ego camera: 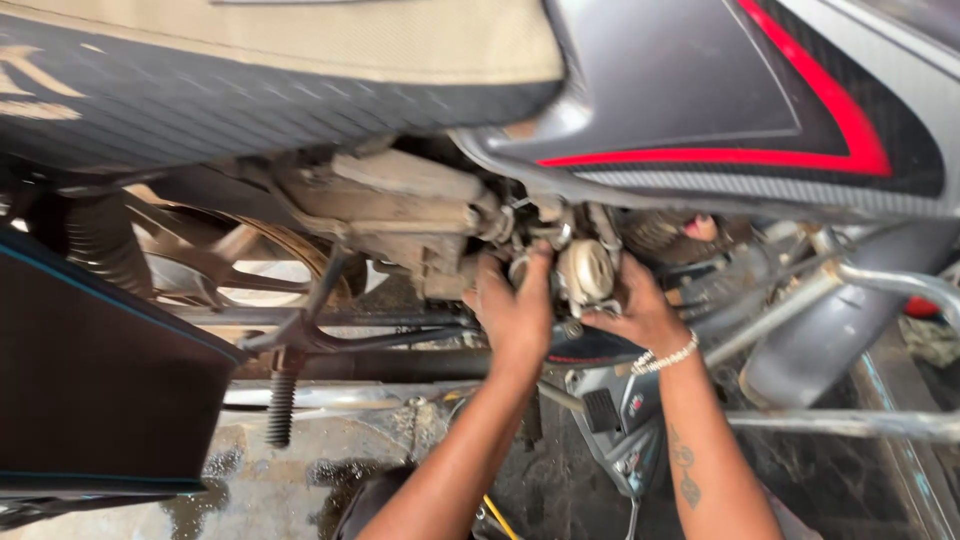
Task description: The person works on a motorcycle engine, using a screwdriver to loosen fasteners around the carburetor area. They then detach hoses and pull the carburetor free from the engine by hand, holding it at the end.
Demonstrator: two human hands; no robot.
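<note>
Both sets of fingers are curled round the grimy round metal carburettor [585, 272], left hand [515, 310] gripping its left side, right hand [640, 312] its lower right. It's tucked tight under the grey and red side panel [720, 90] and black ribbed seat [250, 100]; hardly any room is left around it, only open below

Concrete floor [290, 480], grey and rough, across the lower part of the frame. Dark wet patches [215, 490] and small puddles at lower left and lower centre. Coiled spring [281, 408] of a stand reaching down toward the concrete at lower left. Yellow cable [497, 515] lying at bottom centre. Metal tube [850, 425] running low across the lower right. Greenish rag [932, 340] on the ground at the right edge, partly hidden.
</note>
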